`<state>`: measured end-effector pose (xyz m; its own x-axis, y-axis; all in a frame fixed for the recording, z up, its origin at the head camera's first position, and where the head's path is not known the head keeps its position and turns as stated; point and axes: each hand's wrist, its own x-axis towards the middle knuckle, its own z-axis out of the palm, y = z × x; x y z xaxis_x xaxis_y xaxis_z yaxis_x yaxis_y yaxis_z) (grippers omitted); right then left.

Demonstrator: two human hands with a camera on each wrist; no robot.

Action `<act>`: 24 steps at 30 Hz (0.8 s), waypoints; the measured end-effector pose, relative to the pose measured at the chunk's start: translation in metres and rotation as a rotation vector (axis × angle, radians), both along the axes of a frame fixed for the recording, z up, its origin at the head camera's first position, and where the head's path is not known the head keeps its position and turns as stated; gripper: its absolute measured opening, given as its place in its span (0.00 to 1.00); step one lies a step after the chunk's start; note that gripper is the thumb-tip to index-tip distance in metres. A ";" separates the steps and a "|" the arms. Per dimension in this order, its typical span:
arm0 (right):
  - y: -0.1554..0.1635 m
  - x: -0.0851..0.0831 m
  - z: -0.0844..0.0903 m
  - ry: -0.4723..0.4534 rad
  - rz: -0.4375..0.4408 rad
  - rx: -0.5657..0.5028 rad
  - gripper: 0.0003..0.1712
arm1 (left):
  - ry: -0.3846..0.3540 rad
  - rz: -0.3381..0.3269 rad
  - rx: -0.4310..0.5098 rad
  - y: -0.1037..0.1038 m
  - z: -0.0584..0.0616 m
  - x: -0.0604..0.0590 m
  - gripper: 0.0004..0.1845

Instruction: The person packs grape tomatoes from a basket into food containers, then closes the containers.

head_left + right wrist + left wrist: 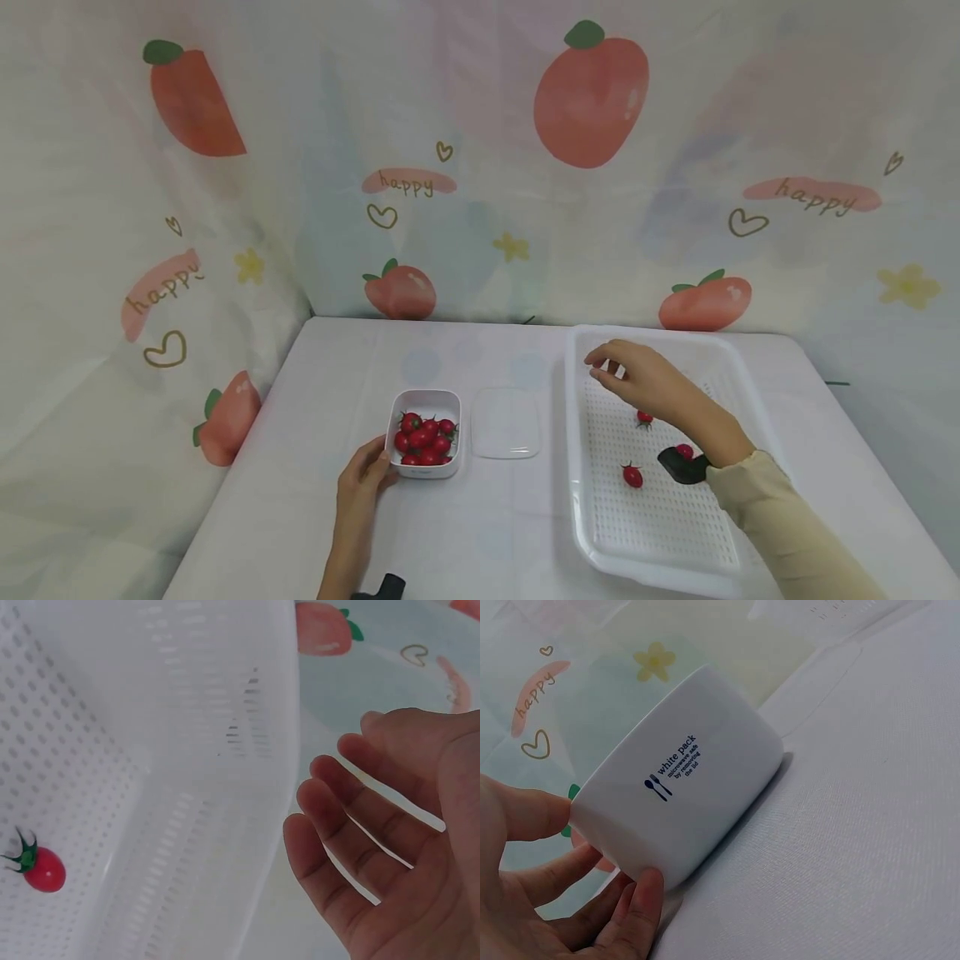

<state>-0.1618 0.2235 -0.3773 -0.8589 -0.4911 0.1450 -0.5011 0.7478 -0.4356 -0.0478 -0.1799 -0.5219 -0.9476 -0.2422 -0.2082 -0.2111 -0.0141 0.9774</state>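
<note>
On the left of the table stands a small white container [682, 780] holding several cherry tomatoes [424, 437]. My left hand [363, 477] grips its left side, thumb at the rim and fingertips lower on the wall. Over the far left part of a white perforated basket [581, 500], my right hand [633, 371] hovers with loosely bent fingers and nothing in them. A few cherry tomatoes lie on the basket floor, one near the middle [632, 476], another cherry tomato [644, 418] below the hand, and a third [684, 451] partly hidden by the wrist camera.
A clear lid [506, 423] lies flat between the container and the basket. Behind the table hangs a printed cloth [480, 100] with fruit pictures, which also runs along both sides. The basket's raised rim faces the lid.
</note>
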 end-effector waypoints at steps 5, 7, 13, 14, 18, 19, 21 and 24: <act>0.016 0.005 -0.010 -0.027 -0.041 0.031 0.12 | -0.007 0.008 0.000 -0.001 -0.001 0.000 0.24; 0.020 0.006 -0.013 -0.031 -0.053 0.037 0.13 | -0.010 0.011 -0.003 -0.001 -0.001 -0.001 0.23; 0.032 0.008 -0.022 -0.041 -0.078 0.053 0.14 | -0.003 0.010 -0.004 0.000 -0.001 -0.001 0.24; 0.034 0.008 -0.023 -0.041 -0.082 0.058 0.14 | -0.002 0.009 -0.002 0.000 -0.001 -0.001 0.24; 0.041 0.010 -0.030 -0.052 -0.102 0.073 0.15 | -0.005 0.001 -0.008 0.000 -0.001 0.000 0.24; 0.043 0.011 -0.032 -0.059 -0.106 0.073 0.15 | -0.003 0.000 -0.011 0.000 -0.001 0.000 0.24; 0.047 0.012 -0.035 -0.081 -0.120 0.080 0.17 | -0.003 0.002 -0.014 0.000 0.000 0.000 0.24; 0.053 0.014 -0.041 -0.120 -0.139 0.092 0.19 | 0.002 0.008 -0.019 0.000 0.000 -0.001 0.23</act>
